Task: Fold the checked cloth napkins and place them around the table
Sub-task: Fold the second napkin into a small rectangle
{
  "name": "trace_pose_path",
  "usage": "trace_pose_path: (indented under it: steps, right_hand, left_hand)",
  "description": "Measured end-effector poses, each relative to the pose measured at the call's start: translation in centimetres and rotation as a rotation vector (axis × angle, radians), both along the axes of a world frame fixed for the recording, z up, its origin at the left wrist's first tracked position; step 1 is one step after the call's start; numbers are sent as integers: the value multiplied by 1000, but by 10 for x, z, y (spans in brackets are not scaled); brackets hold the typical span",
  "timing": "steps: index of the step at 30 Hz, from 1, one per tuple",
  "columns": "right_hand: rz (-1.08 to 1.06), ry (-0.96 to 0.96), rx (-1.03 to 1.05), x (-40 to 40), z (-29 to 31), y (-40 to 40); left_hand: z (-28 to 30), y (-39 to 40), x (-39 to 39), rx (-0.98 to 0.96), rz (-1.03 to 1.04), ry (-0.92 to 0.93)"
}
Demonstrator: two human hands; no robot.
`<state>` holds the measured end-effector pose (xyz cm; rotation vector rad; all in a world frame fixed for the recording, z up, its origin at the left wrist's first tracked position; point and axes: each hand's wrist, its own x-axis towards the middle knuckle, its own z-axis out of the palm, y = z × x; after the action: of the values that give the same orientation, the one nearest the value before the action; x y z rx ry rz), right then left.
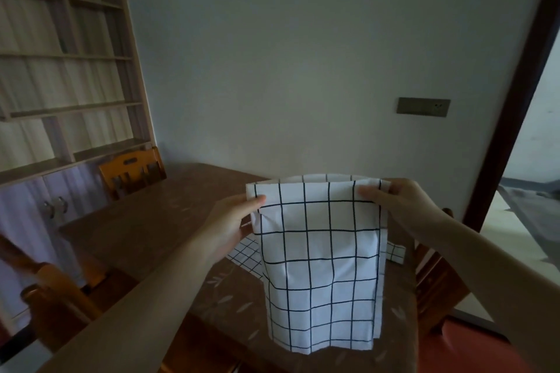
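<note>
A white napkin with dark check lines hangs in the air above the brown table. My left hand pinches its upper left corner, thumb on the front. At the upper right corner my right hand grips the doubled top edge. The cloth hangs folded in half lengthwise, its lower edge just above the table's near end. Behind it, more checked napkin cloth lies on the table, mostly hidden; a piece of checked cloth shows on the right too.
A wooden chair stands at the table's far left side, another chair at the near left, and a third at the right. A shelf cabinet fills the left wall. A doorway opens on the right.
</note>
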<state>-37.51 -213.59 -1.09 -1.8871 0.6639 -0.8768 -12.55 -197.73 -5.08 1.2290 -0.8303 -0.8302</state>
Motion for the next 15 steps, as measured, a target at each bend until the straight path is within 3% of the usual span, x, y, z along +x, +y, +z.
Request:
trace_pose_path:
  steps: [5, 15]
  right_hand:
    - [28, 30, 22, -9, 1, 2]
    - [-29, -4, -20, -22, 5, 2]
  left_hand:
    - [4, 2, -7, -10, 17, -32]
    - [10, 3, -12, -33, 28, 76]
